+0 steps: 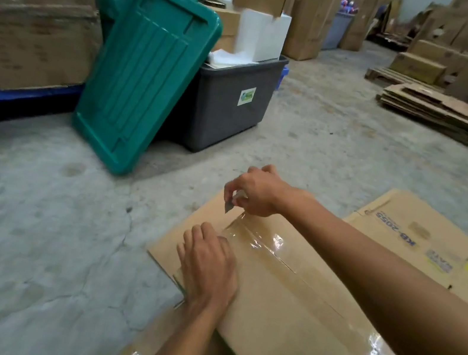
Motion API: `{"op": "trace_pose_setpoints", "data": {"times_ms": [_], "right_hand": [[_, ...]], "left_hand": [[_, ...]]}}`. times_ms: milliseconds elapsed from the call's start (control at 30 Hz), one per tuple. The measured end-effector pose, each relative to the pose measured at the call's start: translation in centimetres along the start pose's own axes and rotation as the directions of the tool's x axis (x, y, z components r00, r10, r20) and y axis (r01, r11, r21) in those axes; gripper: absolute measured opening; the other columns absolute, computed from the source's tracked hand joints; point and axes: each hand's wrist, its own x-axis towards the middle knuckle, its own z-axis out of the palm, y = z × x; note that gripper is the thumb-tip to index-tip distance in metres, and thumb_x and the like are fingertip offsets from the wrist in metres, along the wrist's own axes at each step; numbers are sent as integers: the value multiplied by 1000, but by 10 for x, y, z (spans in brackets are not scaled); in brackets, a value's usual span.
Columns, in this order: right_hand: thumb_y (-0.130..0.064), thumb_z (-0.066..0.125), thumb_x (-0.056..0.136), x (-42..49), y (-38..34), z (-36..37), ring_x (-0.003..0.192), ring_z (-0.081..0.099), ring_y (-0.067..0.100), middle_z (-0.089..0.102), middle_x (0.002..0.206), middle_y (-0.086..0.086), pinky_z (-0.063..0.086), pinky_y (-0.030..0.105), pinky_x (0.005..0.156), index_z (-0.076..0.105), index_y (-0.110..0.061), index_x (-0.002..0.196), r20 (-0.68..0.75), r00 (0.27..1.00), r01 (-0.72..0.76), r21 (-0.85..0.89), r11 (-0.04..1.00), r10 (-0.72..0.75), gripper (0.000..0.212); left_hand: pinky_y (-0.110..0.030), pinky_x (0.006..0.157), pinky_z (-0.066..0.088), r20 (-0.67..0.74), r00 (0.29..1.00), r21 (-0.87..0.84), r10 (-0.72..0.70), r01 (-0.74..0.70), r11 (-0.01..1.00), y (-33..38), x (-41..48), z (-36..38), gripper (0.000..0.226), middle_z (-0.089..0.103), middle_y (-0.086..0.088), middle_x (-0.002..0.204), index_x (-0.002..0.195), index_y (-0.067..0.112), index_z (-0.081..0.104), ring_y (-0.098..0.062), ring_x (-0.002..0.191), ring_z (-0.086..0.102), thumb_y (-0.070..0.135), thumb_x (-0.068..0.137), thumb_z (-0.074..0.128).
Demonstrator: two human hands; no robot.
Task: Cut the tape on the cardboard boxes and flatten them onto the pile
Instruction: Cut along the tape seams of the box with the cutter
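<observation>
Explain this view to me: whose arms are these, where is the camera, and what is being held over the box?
No machine here: a person works bare-handed, and the one picture comes from a camera on their head, looking forward and down. The left hand lies on the box by its far end. The right hand pinches a small blade at the far end of the clear tape along the box's seam. A flattened box lies behind it on the floor; a grey bin with a green lid leaning on it stands further off.

Warehouse floor: right hand (258, 192) pinches small blade (228, 206) at far end of clear tape (270, 249) on cardboard box (281, 311); left hand (207, 266) presses flat w/ fingers on box's far-left corner. Teal lid (141, 73) leans on grey bin (227, 104) beyond.
</observation>
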Motion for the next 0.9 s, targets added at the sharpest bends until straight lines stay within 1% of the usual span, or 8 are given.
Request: {"op": "trace_pose_setpoints", "data": {"times_ms": [100, 200, 367, 433, 633, 767, 867, 900], "right_hand": [[-29, 52, 96, 8, -13, 0, 109, 44, 17, 68, 106, -9, 31, 37, 92, 68, -39, 104, 75, 995, 74, -134, 988, -64, 21], [-28, 52, 96, 12, -22, 6, 112, 42, 18, 65, 111, -6, 33, 35, 86, 68, -37, 108, 90, 991, 113, -163, 980, -99, 22], [-26, 54, 97, 11, -23, 11, 110, 40, 18, 53, 98, -7, 46, 34, 81, 68, -35, 106, 104, 985, 150, -150, 977, -135, 19], [-28, 56, 97, 10, -23, 12, 109, 39, 18, 51, 97, -7, 49, 35, 81, 68, -35, 108, 116, 983, 158, -150, 976, -142, 18], [-28, 55, 97, 10, -22, 12, 107, 37, 17, 50, 99, -7, 51, 35, 81, 67, -35, 112, 134, 979, 172, -159, 972, -152, 20], [-29, 56, 97, 9, -22, 10, 105, 36, 17, 55, 103, -6, 51, 36, 86, 67, -34, 111, 148, 975, 189, -171, 967, -165, 19], [-28, 56, 98, 7, -23, 10, 109, 39, 18, 53, 104, -5, 45, 30, 74, 68, -34, 112, 150, 974, 196, -174, 965, -171, 19], [-26, 56, 98, 6, -23, 10, 110, 40, 18, 53, 106, -4, 42, 28, 72, 68, -33, 111, 141, 974, 204, -181, 962, -179, 19]], "left_hand": [[-40, 81, 43, 11, 1000, -28, -23, 24, 999, -1, -1, 0, 16, 59, -3, 90, 86, 18, 50, -24, 89, 53, 22, 89, 35], [-41, 83, 44, 9, 999, -53, -51, 51, 997, -2, -2, 0, 14, 58, -4, 90, 87, 18, 48, -25, 89, 53, 23, 89, 35], [-38, 86, 43, 41, 997, -52, -68, 70, 996, -4, -3, 3, 10, 58, -2, 93, 90, 18, 49, -21, 91, 52, 22, 93, 41], [-37, 86, 42, 43, 997, -56, -70, 73, 996, -3, -2, 2, 10, 58, -3, 93, 90, 17, 51, -20, 90, 51, 21, 93, 43], [-38, 86, 44, 47, 996, -63, -74, 77, 995, -4, -1, 3, 22, 59, -2, 94, 91, 17, 51, -21, 91, 52, 27, 91, 32], [-38, 86, 43, 48, 996, -69, -79, 82, 994, -3, -1, 2, 26, 59, -2, 94, 91, 17, 52, -21, 91, 53, 28, 90, 28], [-38, 85, 44, 34, 996, -79, -84, 87, 993, -4, -1, 1, 27, 59, -1, 93, 90, 17, 52, -20, 90, 53, 28, 90, 27], [-38, 84, 44, 26, 996, -83, -84, 86, 993, -3, -1, 1, 28, 59, -1, 92, 90, 17, 52, -20, 89, 53, 28, 90, 27]]}}
